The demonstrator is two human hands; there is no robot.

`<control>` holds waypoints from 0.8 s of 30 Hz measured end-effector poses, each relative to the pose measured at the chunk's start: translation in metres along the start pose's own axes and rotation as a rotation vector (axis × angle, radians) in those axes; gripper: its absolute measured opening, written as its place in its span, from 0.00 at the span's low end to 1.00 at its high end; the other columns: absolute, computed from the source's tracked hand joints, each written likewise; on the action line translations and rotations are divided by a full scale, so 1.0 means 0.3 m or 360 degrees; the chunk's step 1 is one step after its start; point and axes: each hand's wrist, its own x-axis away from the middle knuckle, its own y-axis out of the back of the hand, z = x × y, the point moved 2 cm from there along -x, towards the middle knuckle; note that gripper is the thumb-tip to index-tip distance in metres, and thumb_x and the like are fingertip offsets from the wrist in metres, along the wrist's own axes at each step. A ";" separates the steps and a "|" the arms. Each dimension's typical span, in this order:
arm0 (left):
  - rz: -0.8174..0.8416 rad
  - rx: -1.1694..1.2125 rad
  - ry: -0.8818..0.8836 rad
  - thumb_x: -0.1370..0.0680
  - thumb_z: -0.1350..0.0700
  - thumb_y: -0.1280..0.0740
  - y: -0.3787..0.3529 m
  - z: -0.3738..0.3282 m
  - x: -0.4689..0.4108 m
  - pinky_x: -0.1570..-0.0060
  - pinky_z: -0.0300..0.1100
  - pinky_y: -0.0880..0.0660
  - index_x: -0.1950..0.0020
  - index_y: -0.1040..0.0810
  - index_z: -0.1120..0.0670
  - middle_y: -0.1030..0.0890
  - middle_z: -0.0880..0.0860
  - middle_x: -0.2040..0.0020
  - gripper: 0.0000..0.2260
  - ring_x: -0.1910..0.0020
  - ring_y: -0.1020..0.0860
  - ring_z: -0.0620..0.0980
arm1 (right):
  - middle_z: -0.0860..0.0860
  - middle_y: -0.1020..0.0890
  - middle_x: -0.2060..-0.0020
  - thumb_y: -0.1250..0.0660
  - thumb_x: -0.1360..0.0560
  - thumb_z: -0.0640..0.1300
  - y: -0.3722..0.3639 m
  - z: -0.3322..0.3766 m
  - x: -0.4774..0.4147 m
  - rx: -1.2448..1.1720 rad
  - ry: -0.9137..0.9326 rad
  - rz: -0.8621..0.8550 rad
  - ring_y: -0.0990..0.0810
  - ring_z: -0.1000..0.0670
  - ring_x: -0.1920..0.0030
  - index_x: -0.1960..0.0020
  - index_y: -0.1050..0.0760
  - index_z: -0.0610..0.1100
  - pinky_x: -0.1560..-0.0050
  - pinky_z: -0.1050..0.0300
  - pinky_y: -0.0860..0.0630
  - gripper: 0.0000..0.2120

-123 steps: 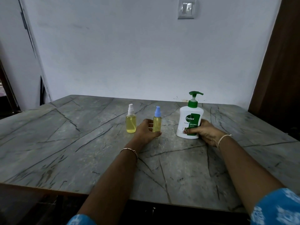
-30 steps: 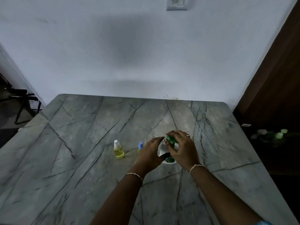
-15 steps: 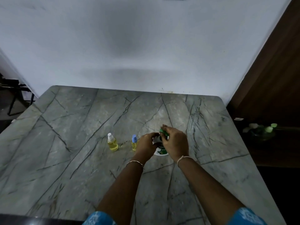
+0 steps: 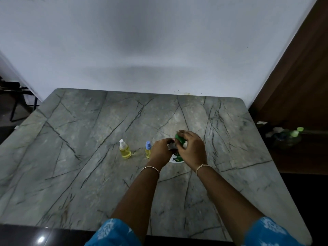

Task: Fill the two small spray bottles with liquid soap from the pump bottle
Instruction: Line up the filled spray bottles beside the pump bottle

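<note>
A white pump bottle (image 4: 177, 158) with a green label stands on the grey marble table (image 4: 88, 139), mostly hidden by both hands. My left hand (image 4: 161, 150) grips its body from the left. My right hand (image 4: 192, 148) is curled round the green pump head (image 4: 179, 137) on top. Just left of my left hand stands a small spray bottle with a blue cap (image 4: 148, 150), partly hidden behind my fingers. Further left a small spray bottle with a white cap (image 4: 124, 149) stands apart. Both hold yellow liquid.
The table's far edge meets a white wall (image 4: 142, 50). A brown wooden panel (image 4: 298, 77) rises at the right, with a dark low surface carrying green and white objects (image 4: 287, 134) beside the table. A dark metal frame (image 4: 16, 102) stands at the far left.
The camera has tilted further down and my view of the table has shifted. Both hands stay on the pump bottle, the right hand still on the green head. The two spray bottles have not moved.
</note>
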 end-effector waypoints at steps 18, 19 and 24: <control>0.0049 -0.0161 0.0123 0.27 0.56 0.28 -0.001 -0.019 -0.017 0.42 0.44 0.27 0.35 0.23 0.54 0.20 0.54 0.39 0.20 0.40 0.23 0.52 | 0.48 0.19 0.45 0.30 0.26 0.42 0.062 -0.063 -0.010 -0.0029 0.0078 0.0184 0.26 0.49 0.43 0.38 0.22 0.46 0.43 0.60 0.29 0.17; 0.0052 -0.0172 0.0127 0.27 0.56 0.28 0.000 -0.022 -0.015 0.42 0.43 0.28 0.35 0.24 0.54 0.20 0.55 0.39 0.20 0.39 0.23 0.53 | 0.48 0.19 0.45 0.29 0.26 0.42 0.064 -0.062 -0.012 -0.0004 0.0089 0.0195 0.26 0.48 0.43 0.38 0.22 0.46 0.43 0.58 0.28 0.17; 0.0049 -0.0208 0.0112 0.26 0.55 0.29 0.001 -0.023 -0.011 0.42 0.43 0.29 0.35 0.24 0.55 0.21 0.55 0.38 0.20 0.39 0.24 0.53 | 0.48 0.20 0.41 0.30 0.25 0.47 0.069 -0.064 0.003 -0.0024 0.0096 0.0240 0.27 0.48 0.39 0.35 0.24 0.47 0.40 0.56 0.28 0.19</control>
